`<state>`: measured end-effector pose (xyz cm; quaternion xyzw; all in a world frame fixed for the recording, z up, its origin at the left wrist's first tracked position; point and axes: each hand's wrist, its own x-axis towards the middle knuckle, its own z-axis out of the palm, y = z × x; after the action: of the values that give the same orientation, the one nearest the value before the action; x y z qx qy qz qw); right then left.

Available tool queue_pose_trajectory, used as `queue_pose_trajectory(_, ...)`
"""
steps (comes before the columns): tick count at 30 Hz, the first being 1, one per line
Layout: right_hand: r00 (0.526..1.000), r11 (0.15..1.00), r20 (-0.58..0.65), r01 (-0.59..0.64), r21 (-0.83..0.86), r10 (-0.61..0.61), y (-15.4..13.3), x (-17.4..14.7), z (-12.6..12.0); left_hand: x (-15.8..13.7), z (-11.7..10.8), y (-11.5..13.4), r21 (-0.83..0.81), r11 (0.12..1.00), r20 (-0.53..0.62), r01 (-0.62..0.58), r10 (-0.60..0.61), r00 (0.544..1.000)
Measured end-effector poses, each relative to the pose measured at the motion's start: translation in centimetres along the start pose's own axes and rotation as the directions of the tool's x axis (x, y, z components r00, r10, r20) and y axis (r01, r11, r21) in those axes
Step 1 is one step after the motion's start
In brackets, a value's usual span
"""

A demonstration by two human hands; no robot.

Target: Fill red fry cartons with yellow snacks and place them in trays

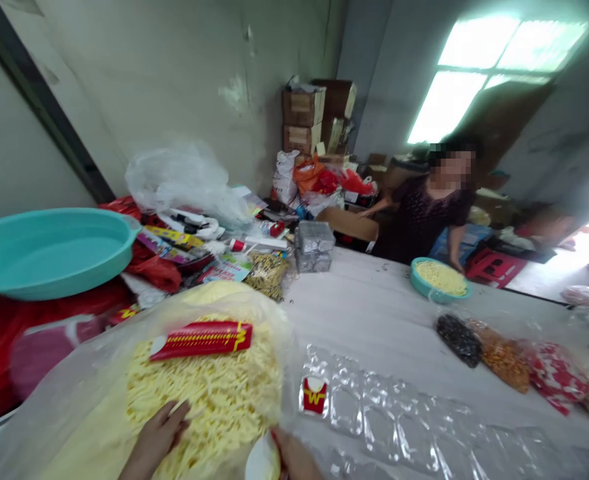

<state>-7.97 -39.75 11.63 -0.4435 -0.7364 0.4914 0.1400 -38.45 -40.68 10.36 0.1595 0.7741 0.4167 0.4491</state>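
My right hand (pixel 294 457) grasps a white carton (pixel 261 461) at the near side of the fries (pixel 224 393), which lie in a clear bag (pixel 74 393). Left hand (pixel 157 437) is over the fries, fingers curled (pale bit at the tips, can't tell if pinched). Red cartons (pixel 201 341) lie nested on top. Right of the bag: clear trays (pixel 347 408), one small red packet (pixel 315 396) in the end compartment.

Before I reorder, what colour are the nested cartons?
The cartons are mostly red with yellow: see head view.
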Motion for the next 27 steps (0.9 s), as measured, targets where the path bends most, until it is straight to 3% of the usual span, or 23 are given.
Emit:
queue_pose_trajectory(2,0.989,0.992,-0.081,0.128,0.022,-0.125,0.3,-1.8,0.7,-2.0,0.4,0.8,-0.194,0.979,0.115,0.066,-0.044,0.992)
queue_pose_trajectory(4,0.983,0.987,-0.097,0.157,0.024,-0.154,0.5,-3.4,0.7,-3.2,0.9,1.3,-0.375,0.918,0.245,0.129,-0.036,0.969)
queue_pose_trajectory(6,0.981,0.988,-0.116,0.157,0.007,-0.155,0.9,-3.7,0.4,-3.3,1.2,1.2,-0.459,0.87,0.296,0.181,-0.042,0.954)
queue_pose_trajectory(11,0.986,0.986,-0.056,0.153,-0.072,-0.158,1.3,-2.3,0.7,-3.1,0.8,-0.2,-0.547,0.8,0.328,0.246,-0.065,0.942)
queue_pose_trajectory(15,0.975,0.97,-0.06,0.206,-0.128,-0.215,0.9,-1.7,1.1,-3.3,0.6,-1.0,-0.506,0.851,0.276,0.141,0.005,0.961)
queue_pose_trajectory(19,0.975,0.966,-0.043,0.207,-0.156,-0.216,0.7,-1.3,1.4,-2.6,0.6,-0.2,-0.239,0.967,0.139,-0.087,0.123,0.983)
queue_pose_trajectory(21,0.976,0.966,-0.034,0.205,-0.16,-0.213,0.7,-1.2,1.5,-2.3,0.9,0.7,0.053,0.95,0.035,-0.309,0.307,0.951)
queue_pose_trajectory(22,0.976,0.965,-0.035,0.205,-0.162,-0.213,0.7,-1.2,1.6,-2.2,1.1,1.2,0.245,0.879,0.011,-0.409,0.42,0.908)
queue_pose_trajectory(24,0.976,0.965,-0.043,0.204,-0.166,-0.213,0.8,-1.2,1.7,-2.1,2.0,2.0,0.606,0.632,0.058,-0.483,0.571,0.819)
queue_pose_trajectory(25,0.975,0.964,-0.046,0.205,-0.167,-0.215,0.9,-1.1,1.8,-2.0,2.5,2.3,0.728,0.506,0.099,-0.462,0.588,0.802)
queue_pose_trajectory(27,0.974,0.963,-0.049,0.209,-0.168,-0.22,1.0,-1.0,1.9,-1.6,3.7,2.4,0.856,0.347,0.145,-0.383,0.55,0.823)
